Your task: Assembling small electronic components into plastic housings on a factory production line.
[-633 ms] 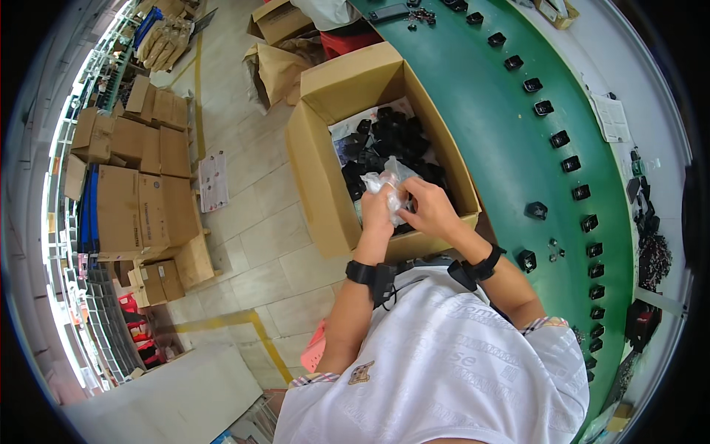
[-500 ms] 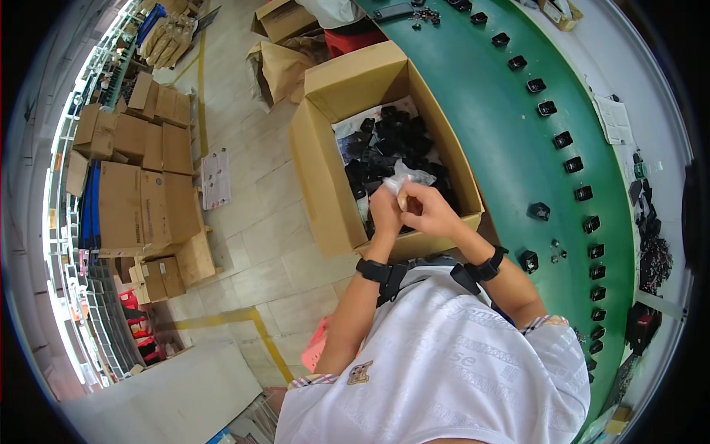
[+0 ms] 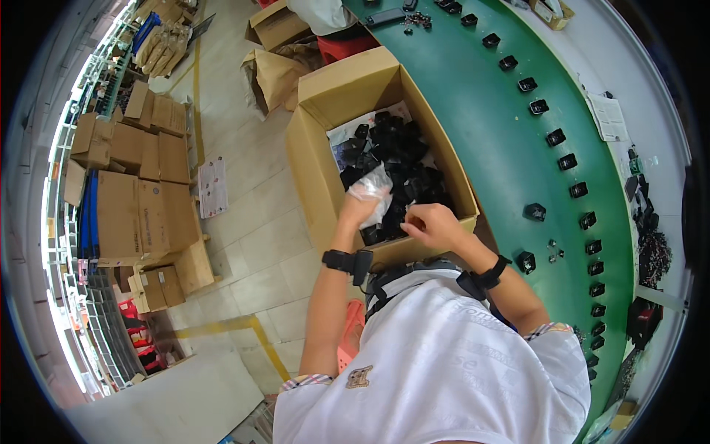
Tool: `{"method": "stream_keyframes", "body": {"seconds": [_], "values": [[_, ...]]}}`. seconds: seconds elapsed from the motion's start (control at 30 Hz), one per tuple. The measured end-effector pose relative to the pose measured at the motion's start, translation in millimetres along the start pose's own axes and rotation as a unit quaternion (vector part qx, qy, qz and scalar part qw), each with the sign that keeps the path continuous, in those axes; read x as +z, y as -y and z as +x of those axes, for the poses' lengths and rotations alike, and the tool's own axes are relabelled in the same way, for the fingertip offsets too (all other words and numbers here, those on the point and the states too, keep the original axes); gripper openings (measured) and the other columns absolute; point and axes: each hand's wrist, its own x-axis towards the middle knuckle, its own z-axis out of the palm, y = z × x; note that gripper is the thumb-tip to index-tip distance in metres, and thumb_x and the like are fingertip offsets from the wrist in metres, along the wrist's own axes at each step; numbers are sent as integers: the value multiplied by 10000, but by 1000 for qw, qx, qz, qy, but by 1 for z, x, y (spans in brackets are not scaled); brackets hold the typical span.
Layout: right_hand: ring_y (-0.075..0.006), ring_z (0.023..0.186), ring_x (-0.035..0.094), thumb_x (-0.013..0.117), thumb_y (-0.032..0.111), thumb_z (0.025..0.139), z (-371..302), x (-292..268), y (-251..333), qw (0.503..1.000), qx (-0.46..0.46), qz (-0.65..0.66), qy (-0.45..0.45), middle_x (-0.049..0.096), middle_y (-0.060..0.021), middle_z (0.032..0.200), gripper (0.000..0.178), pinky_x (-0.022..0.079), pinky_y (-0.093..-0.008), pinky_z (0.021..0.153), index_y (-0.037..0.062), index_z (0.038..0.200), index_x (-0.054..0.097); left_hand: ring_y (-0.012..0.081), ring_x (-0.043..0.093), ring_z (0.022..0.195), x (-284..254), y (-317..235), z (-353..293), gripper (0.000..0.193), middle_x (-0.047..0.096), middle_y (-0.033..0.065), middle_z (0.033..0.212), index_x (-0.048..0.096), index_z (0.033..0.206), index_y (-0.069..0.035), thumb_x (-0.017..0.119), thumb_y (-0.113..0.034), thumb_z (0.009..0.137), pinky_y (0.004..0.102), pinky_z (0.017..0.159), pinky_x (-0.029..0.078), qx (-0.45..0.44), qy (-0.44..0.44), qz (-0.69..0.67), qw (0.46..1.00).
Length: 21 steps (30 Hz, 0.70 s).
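Observation:
My left hand (image 3: 358, 209) is over the near left part of an open cardboard box (image 3: 325, 231), with a crumpled clear plastic bag (image 3: 379, 194) at its fingers. The bag partly covers those fingers, which look closed on it. To the right, above the box's near edge, my right hand (image 3: 436, 226) has its fingers curled in a pinch. A small pale bit shows near its fingertips; whether it is held is unclear. Below both hands, a heap of black plastic parts (image 3: 403, 144) lies on printed paper inside the box.
Along the right runs a green worktable (image 3: 488, 126) with a curved row of black parts (image 3: 567, 163) and small metal pieces (image 3: 553, 251). Cardboard boxes (image 3: 159, 214) are stacked at left. A brown paper sack (image 3: 277, 81) and a person in white (image 3: 322, 15) are beyond the box.
My hands, together at the plastic bag before, have moved apart. The left has gone left with the bag, which looks more spread out; the right has moved slightly right and down.

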Motion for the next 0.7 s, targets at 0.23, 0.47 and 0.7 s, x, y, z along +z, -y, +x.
{"method": "stream_keyframes", "body": {"seconds": [0.23,0.47,0.7], "values": [[-113,635,523,696,-24,744,19,-5,28,970,-33,60,-233,552,-33,827,171,420,-225,554,25,875,598,113,564,811,21,-54,-11,372,640,23,905,646,1007,-50,593,-410,929,273,722,459,-10,-3,-306,952],[-217,639,556,731,90,712,34,-12,30,987,-42,8,-155,604,-71,872,247,478,-310,613,37,923,615,88,526,845,23,-51,-24,432,571,-11,947,598,1042,-99,454,-501,971,260,737,454,-24,56,-373,926],[-27,688,462,667,77,829,30,-18,14,942,58,331,21,539,43,812,109,387,-197,612,25,879,585,86,524,820,32,-59,-31,423,571,-16,941,606,1049,-95,445,-480,982,249,729,455,-10,37,-374,927]]}}
